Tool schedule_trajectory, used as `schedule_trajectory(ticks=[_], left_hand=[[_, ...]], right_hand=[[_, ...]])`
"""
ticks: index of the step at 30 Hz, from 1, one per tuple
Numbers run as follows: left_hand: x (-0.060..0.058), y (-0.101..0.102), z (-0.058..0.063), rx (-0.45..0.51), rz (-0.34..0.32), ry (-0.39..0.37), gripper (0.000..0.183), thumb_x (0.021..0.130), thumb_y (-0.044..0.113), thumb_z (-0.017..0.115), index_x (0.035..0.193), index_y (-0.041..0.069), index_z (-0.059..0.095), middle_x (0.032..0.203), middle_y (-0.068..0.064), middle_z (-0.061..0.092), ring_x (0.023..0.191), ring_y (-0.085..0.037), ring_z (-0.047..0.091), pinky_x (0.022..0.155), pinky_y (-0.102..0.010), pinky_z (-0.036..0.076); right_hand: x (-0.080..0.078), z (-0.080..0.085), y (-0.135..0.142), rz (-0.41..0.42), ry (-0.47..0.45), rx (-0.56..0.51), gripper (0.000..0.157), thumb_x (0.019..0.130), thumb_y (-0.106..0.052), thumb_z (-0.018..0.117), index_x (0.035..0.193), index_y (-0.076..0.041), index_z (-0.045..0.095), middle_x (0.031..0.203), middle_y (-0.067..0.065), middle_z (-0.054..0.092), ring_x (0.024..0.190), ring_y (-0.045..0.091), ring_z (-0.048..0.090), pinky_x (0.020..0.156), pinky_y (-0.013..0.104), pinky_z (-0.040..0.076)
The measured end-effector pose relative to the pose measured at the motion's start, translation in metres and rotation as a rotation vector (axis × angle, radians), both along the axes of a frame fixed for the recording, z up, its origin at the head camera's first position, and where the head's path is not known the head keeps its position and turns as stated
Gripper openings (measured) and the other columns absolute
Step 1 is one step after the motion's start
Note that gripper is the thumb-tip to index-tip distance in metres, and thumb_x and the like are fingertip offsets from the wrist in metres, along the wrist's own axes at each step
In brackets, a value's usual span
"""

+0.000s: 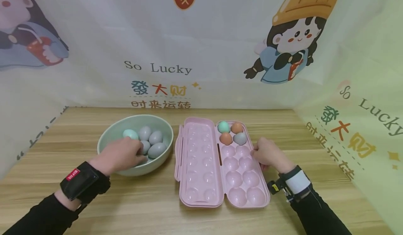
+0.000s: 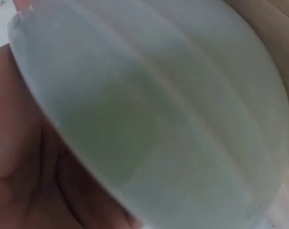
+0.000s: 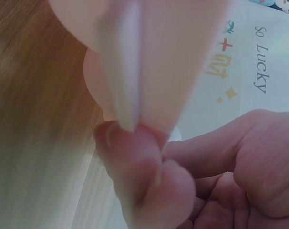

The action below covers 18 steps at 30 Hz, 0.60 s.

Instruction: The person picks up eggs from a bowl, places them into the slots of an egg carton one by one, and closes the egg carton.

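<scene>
Left grip (image 1: 121,154) in bowl (image 1: 153,166): hold unclear; lift eggs (image 1: 156,150) gently. Right grip (image 1: 269,153) pinches right edge of carton (image 1: 231,163): steady it.

From the head we look forward and down, over the table (image 1: 141,207) to the cloth (image 1: 220,35). Left wrist: very close, facing the outside of the bowl (image 2: 159,133); right: close on the carton (image 3: 173,57) edge. Head view shares both.

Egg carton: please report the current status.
Left hand in green bowl, grasp hidden. Right hand holding edge of pink carton. Four eggs in carton. No obstruction visible.
</scene>
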<state>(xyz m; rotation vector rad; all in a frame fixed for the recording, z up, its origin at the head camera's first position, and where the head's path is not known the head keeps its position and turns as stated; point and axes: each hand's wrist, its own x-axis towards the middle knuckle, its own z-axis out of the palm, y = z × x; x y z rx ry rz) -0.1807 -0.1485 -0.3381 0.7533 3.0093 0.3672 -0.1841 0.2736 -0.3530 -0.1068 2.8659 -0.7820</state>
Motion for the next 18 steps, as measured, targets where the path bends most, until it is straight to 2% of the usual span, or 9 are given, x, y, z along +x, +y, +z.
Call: schedule_trajectory(ticks=[5, 10, 18], left_hand=[[0.000, 0.000, -0.006, 0.085, 0.034, -0.062, 0.029, 0.086, 0.023, 0.075, 0.067, 0.013, 0.054, 0.060, 0.005, 0.038, 0.054, -0.011, 0.039, 0.051, -0.029, 0.032], [0.002, -0.001, -0.009, 0.142, 0.068, -0.079, 0.038, 0.086, 0.026, 0.076, 0.064, 0.013, 0.047, 0.058, 0.006, 0.032, 0.052, -0.010, 0.034, 0.051, -0.029, 0.027], [0.002, -0.001, -0.013, 0.145, 0.107, -0.057, 0.031, 0.087, 0.035, 0.074, 0.075, 0.014, 0.056, 0.062, 0.003, 0.045, 0.056, -0.013, 0.043, 0.051, -0.031, 0.033]], right_hand=[[0.000, -0.002, 0.001, 0.023, 0.032, 0.001, 0.030, 0.091, 0.000, 0.055, 0.063, 0.000, 0.064, 0.050, 0.006, 0.054, 0.037, 0.013, 0.052, 0.038, 0.028, 0.047], [0.000, -0.003, 0.001, 0.037, 0.037, -0.010, 0.028, 0.092, 0.000, 0.055, 0.066, 0.000, 0.065, 0.051, 0.006, 0.054, 0.037, 0.013, 0.052, 0.038, 0.027, 0.046], [0.001, -0.002, 0.000, 0.026, 0.040, 0.001, 0.028, 0.093, 0.000, 0.056, 0.067, 0.000, 0.066, 0.051, 0.007, 0.053, 0.037, 0.014, 0.052, 0.037, 0.027, 0.046]])
